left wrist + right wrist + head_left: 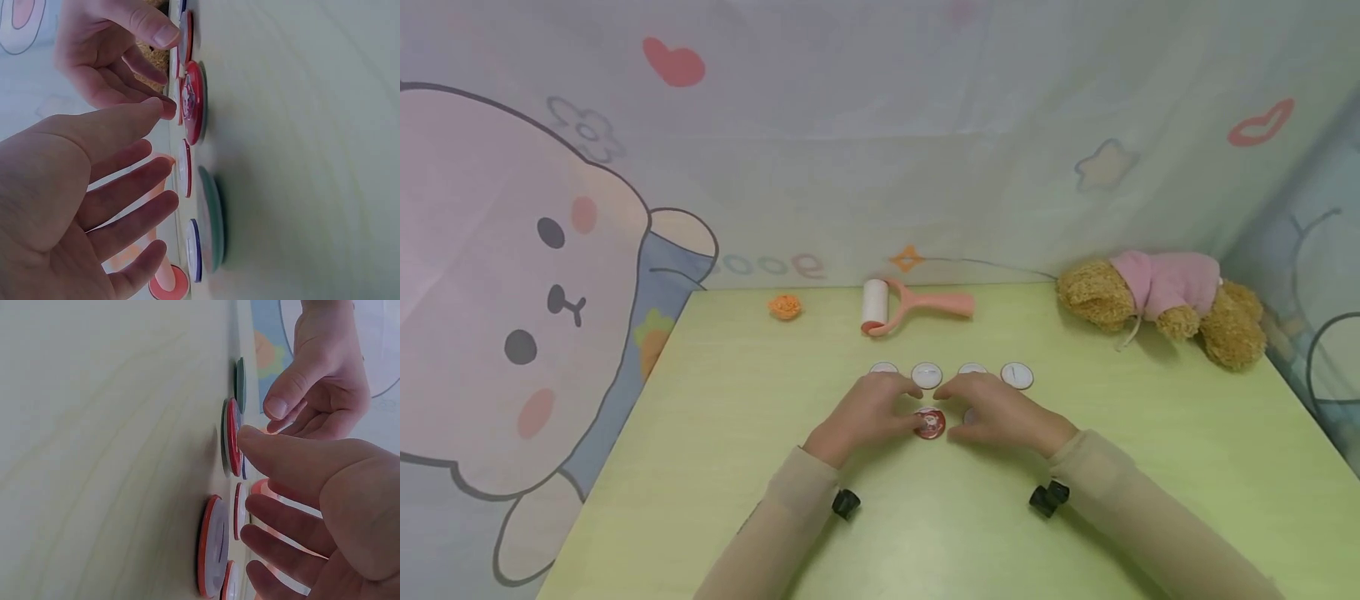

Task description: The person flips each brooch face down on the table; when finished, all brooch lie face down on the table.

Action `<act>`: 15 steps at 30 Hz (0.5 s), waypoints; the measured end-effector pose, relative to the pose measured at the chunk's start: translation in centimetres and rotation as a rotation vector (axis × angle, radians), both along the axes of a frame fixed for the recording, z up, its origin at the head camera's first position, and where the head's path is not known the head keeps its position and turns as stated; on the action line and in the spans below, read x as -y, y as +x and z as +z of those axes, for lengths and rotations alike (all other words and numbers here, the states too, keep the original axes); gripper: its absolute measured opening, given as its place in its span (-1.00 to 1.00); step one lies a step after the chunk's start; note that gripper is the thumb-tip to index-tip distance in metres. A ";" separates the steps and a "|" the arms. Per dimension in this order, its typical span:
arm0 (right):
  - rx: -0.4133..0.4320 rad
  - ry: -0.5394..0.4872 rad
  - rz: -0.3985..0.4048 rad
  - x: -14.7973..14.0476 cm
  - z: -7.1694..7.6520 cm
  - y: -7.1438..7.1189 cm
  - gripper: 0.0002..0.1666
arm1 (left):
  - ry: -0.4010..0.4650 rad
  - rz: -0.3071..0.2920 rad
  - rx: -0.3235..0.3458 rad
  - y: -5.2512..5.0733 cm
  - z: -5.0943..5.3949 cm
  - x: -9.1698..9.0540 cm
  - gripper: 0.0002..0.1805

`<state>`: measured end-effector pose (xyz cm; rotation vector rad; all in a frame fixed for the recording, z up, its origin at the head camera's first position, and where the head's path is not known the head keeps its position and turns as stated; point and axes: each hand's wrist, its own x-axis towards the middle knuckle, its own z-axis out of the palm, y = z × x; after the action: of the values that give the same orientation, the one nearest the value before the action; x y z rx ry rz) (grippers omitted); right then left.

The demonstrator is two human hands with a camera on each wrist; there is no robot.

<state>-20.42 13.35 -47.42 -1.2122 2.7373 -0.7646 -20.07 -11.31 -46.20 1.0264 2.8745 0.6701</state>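
Observation:
A red round pin badge [931,423] lies picture side up between the hands, with a greenish rim under it in both wrist views. My left hand [874,410] hovers at its left, fingers spread and thumb close to its edge; contact is unclear. On the other side is my right hand [1003,410], its fingers loosely bent and holding nothing. Beneath the left hand lies a green-edged badge [212,219]. A red-edged badge [214,547], back side up, sits beneath the right hand. Behind them runs a row of badges showing white backs, including one badge [927,375] and another badge [1017,375].
Toward the table's back edge lie a lint roller [925,305] with a peach handle and a small orange ball-like thing [786,307]. A teddy bear [1172,292] in pink lies at the back right. A printed curtain [880,167] hangs behind the yellow-green table [700,483].

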 end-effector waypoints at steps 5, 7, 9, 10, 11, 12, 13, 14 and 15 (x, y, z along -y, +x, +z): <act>0.005 0.016 -0.004 0.4 -0.2 -0.1 -0.41 | -0.009 0.006 -0.002 0.1 -0.4 0.4 -0.66; 0.001 0.007 0.008 0.6 -0.2 -0.1 -0.42 | -0.007 0.005 0.008 0.1 -0.6 0.4 -0.65; -0.010 -0.007 0.030 0.8 -0.2 -0.1 -0.43 | -0.006 0.005 0.024 0.1 -0.7 0.4 -0.65; -0.012 -0.014 0.038 0.9 -0.2 -0.1 -0.44 | -0.007 0.004 0.033 0.2 -0.8 0.4 -0.65; -0.018 -0.015 0.045 1.0 -0.3 -0.1 -0.45 | -0.009 0.003 0.042 0.2 -0.9 0.4 -0.65; -0.025 -0.015 0.051 1.1 -0.3 -0.1 -0.46 | -0.012 0.001 0.048 0.2 -0.9 0.4 -0.65; -0.029 -0.013 0.054 1.2 -0.3 -0.1 -0.46 | -0.013 0.000 0.056 0.3 -0.9 0.4 -0.64; -0.030 -0.013 0.055 1.3 -0.3 -0.1 -0.47 | -0.016 -0.001 0.063 0.3 -0.9 0.4 -0.64; -0.030 -0.012 0.056 1.4 -0.4 -0.1 -0.47 | -0.015 -0.002 0.071 0.4 -0.9 0.4 -0.63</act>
<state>-20.51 11.99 -47.80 -1.3079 2.7135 -0.7647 -19.71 -11.72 -47.13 0.9830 2.8134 0.6691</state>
